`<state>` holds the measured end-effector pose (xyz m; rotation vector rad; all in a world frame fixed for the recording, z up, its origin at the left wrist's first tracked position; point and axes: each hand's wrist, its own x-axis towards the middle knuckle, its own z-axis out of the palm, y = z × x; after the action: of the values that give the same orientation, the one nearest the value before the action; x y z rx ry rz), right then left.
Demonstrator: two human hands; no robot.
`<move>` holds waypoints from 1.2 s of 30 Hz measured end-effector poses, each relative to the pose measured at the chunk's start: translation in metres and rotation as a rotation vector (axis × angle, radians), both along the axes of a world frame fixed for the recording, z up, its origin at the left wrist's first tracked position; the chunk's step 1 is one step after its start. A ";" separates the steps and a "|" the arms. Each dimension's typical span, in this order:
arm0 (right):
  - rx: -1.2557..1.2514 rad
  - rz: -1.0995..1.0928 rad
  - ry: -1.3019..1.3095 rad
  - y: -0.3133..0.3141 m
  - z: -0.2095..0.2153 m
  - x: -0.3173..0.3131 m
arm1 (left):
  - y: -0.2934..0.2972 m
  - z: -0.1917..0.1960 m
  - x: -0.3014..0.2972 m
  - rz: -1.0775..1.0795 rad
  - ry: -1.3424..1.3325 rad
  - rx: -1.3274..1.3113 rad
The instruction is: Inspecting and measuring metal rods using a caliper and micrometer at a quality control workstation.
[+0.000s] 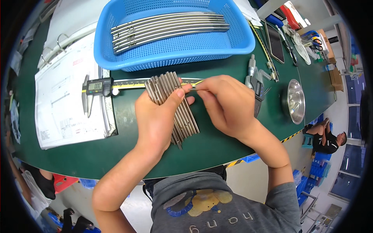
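A bundle of thin metal rods lies in my left hand, whose thumb presses across it while the fingers wrap underneath. The rods slant over the green table, their far ends fanned slightly. My right hand pinches a thin pin-like piece between thumb and forefinger, close to the left thumb and the side of the bundle. Whether the pin touches a rod I cannot tell. Just beyond both hands, a digital caliper rests on the table, partly covered by the bundle.
A blue plastic basket with several long metal rods stands beyond my hands. An open binder of drawings lies left. To the right are a digital micrometer, a metal bowl and a phone. Another person sits farther right.
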<state>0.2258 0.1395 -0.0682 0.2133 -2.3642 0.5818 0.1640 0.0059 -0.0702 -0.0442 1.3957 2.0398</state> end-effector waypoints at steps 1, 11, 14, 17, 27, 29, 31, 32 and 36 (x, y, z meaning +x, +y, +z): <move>0.044 0.009 -0.009 0.000 0.001 -0.005 | 0.000 0.000 0.001 -0.005 0.006 0.005; 0.121 0.005 -0.044 -0.005 -0.003 -0.010 | -0.001 -0.002 0.001 0.006 0.072 -0.022; 0.139 0.027 -0.013 -0.002 -0.005 -0.010 | -0.001 -0.006 0.001 0.019 0.124 -0.034; 0.132 0.047 0.003 -0.002 -0.005 -0.012 | -0.002 -0.005 0.001 0.015 0.115 -0.040; 0.201 0.007 0.051 -0.008 -0.005 -0.013 | -0.002 -0.009 0.002 -0.025 0.114 -0.103; 0.210 -0.007 0.042 -0.010 -0.005 -0.011 | -0.001 -0.010 0.003 0.027 0.149 -0.097; 0.219 -0.018 0.035 -0.010 -0.004 -0.011 | 0.000 -0.010 0.003 0.036 0.128 -0.090; 0.184 -0.002 0.026 -0.009 -0.004 -0.012 | 0.000 -0.009 0.002 0.046 0.108 -0.083; 0.116 0.048 0.072 -0.005 -0.003 -0.013 | -0.003 -0.006 0.002 0.013 0.081 -0.059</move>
<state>0.2128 0.1344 -0.0716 0.3387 -2.3298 0.4523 0.1661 0.0029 -0.0766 0.0038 1.5098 2.0310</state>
